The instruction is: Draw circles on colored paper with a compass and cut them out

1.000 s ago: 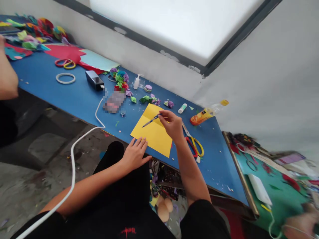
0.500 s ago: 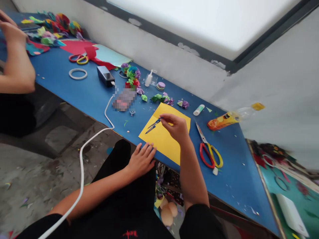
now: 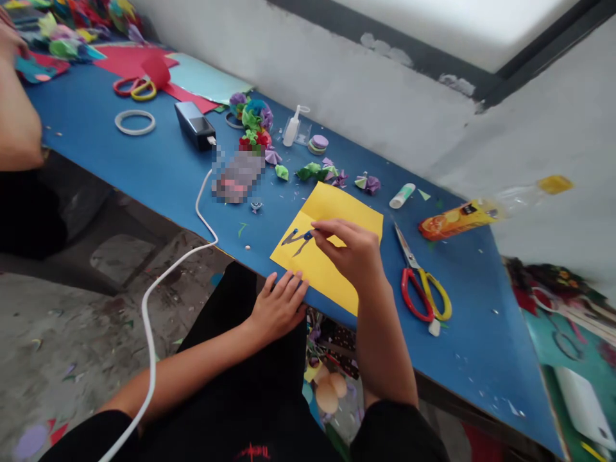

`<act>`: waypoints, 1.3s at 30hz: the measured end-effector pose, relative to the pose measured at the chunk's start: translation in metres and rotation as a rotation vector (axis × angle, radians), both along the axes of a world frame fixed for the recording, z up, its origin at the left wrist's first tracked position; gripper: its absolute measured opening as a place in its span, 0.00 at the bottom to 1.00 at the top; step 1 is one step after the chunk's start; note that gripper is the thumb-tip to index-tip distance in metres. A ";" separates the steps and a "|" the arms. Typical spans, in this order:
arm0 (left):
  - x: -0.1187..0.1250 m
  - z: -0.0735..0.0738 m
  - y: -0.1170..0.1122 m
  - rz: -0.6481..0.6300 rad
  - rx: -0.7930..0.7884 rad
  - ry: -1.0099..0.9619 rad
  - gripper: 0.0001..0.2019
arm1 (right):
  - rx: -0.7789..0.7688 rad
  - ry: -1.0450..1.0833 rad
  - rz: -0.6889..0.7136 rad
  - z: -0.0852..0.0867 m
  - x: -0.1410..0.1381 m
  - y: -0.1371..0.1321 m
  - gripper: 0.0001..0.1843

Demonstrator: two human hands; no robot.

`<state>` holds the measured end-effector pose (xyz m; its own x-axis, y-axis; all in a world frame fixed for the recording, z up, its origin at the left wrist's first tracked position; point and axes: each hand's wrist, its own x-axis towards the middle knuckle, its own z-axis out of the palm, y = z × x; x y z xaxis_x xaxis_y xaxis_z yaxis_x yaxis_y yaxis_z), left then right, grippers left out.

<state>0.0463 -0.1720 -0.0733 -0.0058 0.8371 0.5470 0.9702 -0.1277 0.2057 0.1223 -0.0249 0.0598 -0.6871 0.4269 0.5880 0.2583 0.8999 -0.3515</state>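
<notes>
A sheet of yellow paper (image 3: 332, 263) with a fold line lies at the near edge of the blue table. Over its left half, my right hand (image 3: 353, 247) pinches the top of a small blue and dark drawing compass (image 3: 307, 236), its legs apart and pointing left and down. I cannot tell whether its tips touch the sheet. My left hand (image 3: 282, 301) lies flat with fingers stretched along the table's front edge, fingertips by the lower left side of the paper, holding nothing. To the right of the paper rest scissors (image 3: 418, 289) with one red and one yellow handle.
An orange drink bottle (image 3: 462, 217) lies at the right, near a glue stick (image 3: 402, 196). Crumpled paper flowers (image 3: 253, 119), a white squeeze bottle (image 3: 291, 128) and a power bank (image 3: 195, 125) stand behind. A white cable (image 3: 154, 289) hangs across my left side. Another person's arm (image 3: 17, 112) is far left.
The compass legs stand wider apart and have turned more downward in my right hand. My left hand stays at the table edge. The whole view has shifted a little.
</notes>
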 end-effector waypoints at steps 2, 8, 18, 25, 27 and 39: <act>0.000 -0.001 -0.001 -0.002 -0.008 -0.004 0.20 | 0.013 -0.005 0.001 0.000 0.001 -0.001 0.07; 0.000 0.001 -0.001 0.008 0.017 -0.014 0.19 | 0.087 -0.002 -0.008 0.000 0.000 -0.005 0.08; -0.001 0.007 0.000 0.021 0.057 0.009 0.18 | 0.106 -0.001 0.016 -0.002 -0.001 -0.007 0.07; -0.002 0.006 0.000 0.014 0.066 0.003 0.18 | 0.128 -0.020 -0.005 0.000 0.000 -0.006 0.08; -0.002 0.007 0.000 0.011 0.092 0.002 0.18 | 0.134 -0.016 0.000 0.000 -0.001 -0.006 0.07; -0.001 0.007 0.001 0.018 0.123 0.001 0.17 | 0.149 0.002 -0.003 -0.004 -0.002 -0.004 0.08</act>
<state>0.0450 -0.1712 -0.0667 -0.0200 0.7635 0.6455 0.9728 -0.1341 0.1888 0.1206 -0.0293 0.0562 -0.6846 0.3369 0.6463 0.2610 0.9413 -0.2142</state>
